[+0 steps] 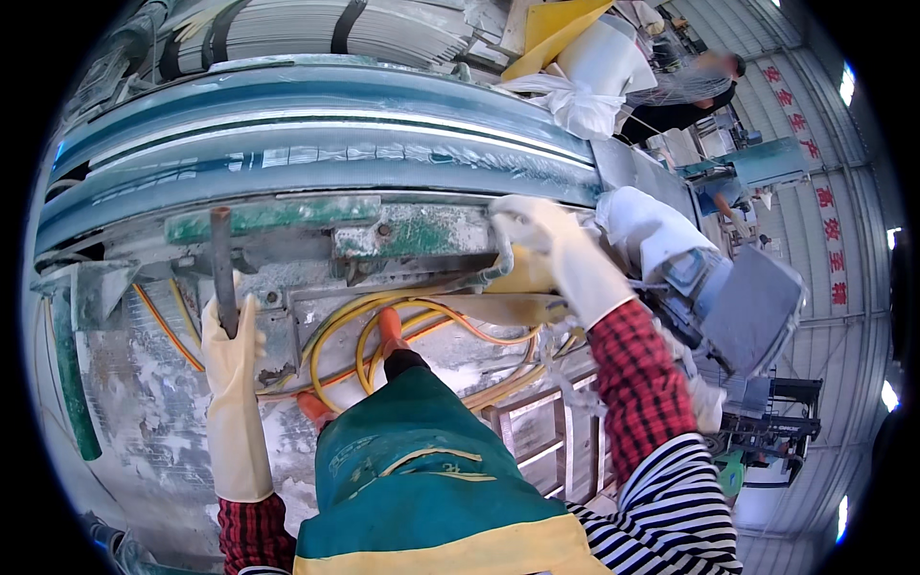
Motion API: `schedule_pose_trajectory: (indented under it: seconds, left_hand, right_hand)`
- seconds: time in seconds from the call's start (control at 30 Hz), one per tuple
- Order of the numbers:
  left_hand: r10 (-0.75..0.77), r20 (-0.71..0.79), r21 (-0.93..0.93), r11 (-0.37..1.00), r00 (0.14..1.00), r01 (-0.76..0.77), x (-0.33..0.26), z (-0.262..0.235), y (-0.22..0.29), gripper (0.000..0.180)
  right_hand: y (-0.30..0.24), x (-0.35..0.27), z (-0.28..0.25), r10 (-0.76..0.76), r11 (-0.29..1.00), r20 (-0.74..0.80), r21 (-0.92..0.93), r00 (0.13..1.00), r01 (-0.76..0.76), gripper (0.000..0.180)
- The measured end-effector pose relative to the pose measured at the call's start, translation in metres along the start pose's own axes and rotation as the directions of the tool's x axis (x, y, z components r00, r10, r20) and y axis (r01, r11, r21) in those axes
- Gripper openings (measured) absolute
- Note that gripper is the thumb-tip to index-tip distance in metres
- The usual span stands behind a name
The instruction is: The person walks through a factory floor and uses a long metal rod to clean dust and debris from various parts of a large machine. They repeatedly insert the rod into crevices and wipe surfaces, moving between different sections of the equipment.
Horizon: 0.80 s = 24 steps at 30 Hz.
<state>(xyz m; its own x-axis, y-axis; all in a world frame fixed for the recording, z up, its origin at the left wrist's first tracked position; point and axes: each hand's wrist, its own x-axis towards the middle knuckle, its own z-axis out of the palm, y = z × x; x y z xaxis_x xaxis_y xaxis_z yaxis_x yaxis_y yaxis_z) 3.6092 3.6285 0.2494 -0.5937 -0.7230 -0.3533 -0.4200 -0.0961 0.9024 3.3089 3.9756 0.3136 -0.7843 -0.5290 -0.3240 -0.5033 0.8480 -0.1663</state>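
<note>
Left hand (228,340): grasped rod (221,254).
Right hand (537,230): blurred at beam's (412,236) right end; couldn't tell grip.
Work: seemed underway; couldn't judge remainder.

Left glove (235,412), left of frame: cream, long-cuffed. Right glove (580,264), upper centre-right: matching cream, blurred. Checked sleeves (640,379), red and black; striped sleeve (676,498), black and white, lower right. Apron (422,441), lower centre: green, pale smudges, tan-edged slits, yellow band (450,551). Orange footwear (390,326), mid-frame; dark trouser leg (404,361).
</note>
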Motion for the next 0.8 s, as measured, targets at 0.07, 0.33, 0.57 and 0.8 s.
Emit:
schedule_pose_trajectory:
  seconds: [0.07, 0.33, 0.57, 0.8]
  left_hand:
    - [0.045, -0.002, 0.103, 0.994, 0.999, -0.044, 0.027, 0.023, 0.007, 0.040]
    - [0.545, -0.031, 0.643, 0.652, 0.838, -0.401, 0.140, 0.102, 0.044, 0.035]
    - [0.561, -0.007, 0.843, 0.448, 0.828, -0.297, 0.174, 0.133, 0.044, 0.037]
    - [0.499, -0.029, 0.898, 0.394, 0.866, -0.197, 0.201, 0.154, 0.046, 0.039]
  right_hand:
    - [0.065, 0.033, -0.028, 0.143, 0.989, 0.043, 0.034, 0.989, -0.145, 0.037]
    - [0.246, 0.096, -0.093, 0.539, 0.635, 0.087, -0.695, 0.838, -0.336, 0.035]
    - [0.377, 0.148, -0.072, 0.635, 0.600, 0.348, -0.785, 0.689, -0.156, 0.043]
    - [0.371, 0.138, -0.094, 0.718, 0.661, 0.394, -0.645, 0.573, -0.385, 0.045]
